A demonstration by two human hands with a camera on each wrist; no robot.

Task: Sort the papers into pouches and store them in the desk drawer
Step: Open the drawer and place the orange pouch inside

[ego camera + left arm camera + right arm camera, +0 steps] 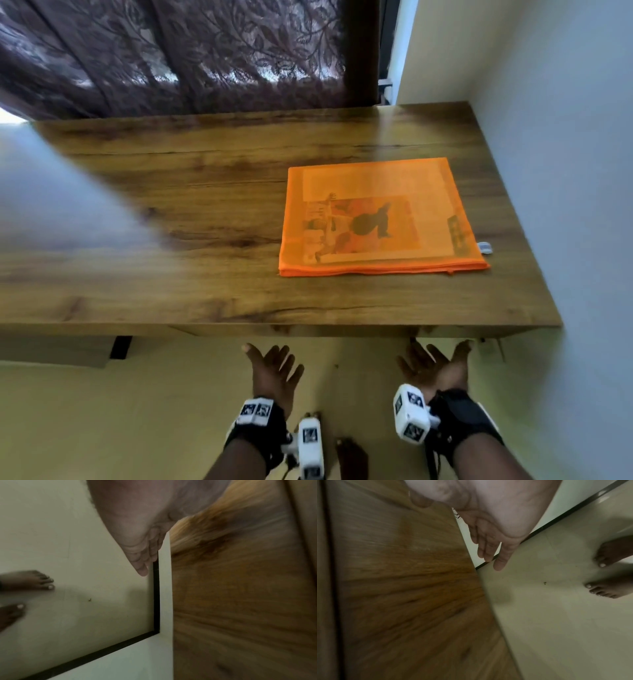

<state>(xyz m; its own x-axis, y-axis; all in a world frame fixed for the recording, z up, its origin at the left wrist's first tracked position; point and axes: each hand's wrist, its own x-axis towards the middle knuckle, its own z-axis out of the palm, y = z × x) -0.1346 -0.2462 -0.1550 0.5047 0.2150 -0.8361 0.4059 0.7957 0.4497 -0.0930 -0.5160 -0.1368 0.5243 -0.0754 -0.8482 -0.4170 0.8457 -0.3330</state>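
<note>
An orange mesh pouch (380, 219) with printed papers inside lies flat on the right part of the wooden desk (205, 205). Its zipper pull (484, 247) sticks out at the right edge. Both hands hang below the desk's front edge, palms up, fingers spread and straight, holding nothing. My left hand (274, 363) is under the desk's middle; my right hand (435, 359) is under its right part, fingertips near the underside. In the left wrist view the left hand's fingers (142, 561) lie beside the wooden panel (240, 601). In the right wrist view the right hand's fingers (491, 547) lie beside a wooden panel (402, 588).
A wall (565, 171) borders the desk on the right and a dark patterned curtain (171, 51) hangs behind it. A blurred pale shape (61, 205) covers the desk's left part. My bare feet (607, 574) stand on the pale floor (137, 411).
</note>
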